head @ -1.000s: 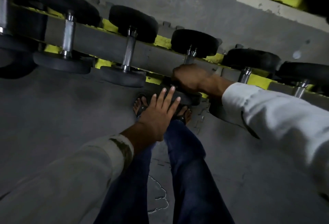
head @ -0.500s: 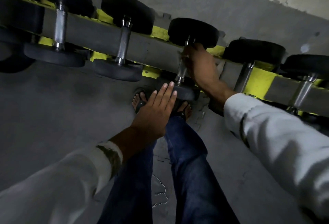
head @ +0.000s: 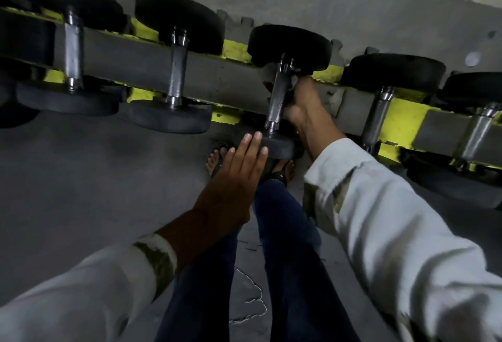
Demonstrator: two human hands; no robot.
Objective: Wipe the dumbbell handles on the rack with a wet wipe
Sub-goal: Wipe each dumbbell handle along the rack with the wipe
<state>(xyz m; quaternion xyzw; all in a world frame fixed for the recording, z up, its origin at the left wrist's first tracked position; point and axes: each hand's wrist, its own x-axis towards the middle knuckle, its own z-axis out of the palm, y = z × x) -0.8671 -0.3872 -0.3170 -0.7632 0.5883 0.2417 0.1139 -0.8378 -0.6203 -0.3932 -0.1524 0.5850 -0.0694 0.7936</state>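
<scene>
- Head view, the setting: you are looking down at a dull grey floor (head: pixel 81 178) in dim light. A grey and yellow rack (head: pixel 217 75) runs across the top of the frame, with a row of black-headed dumbbells lying across its rail.
- Head view, the task's thing: the steel handle (head: pixel 278 97) you are working on belongs to the third dumbbell from the left, just above the middle of the frame. Its long axis runs away from you, from the near head (head: pixel 279 146) up to the far head (head: pixel 289 45).
- Head view, your right hand (head: pixel 304 107): it lies against the handle's right side. The fingers seem to curl under and round the bar, though shadow hides most of them. I cannot make out the wet wipe.
- Head view, your left hand (head: pixel 239 173): it is flat, fingers straight and held close together, with the tips touching the near head.
- Judgement: your right hand is the nearer one, so the stroke should run lengthwise along the bar. The next handle (head: pixel 377 113) lies to its right.
</scene>
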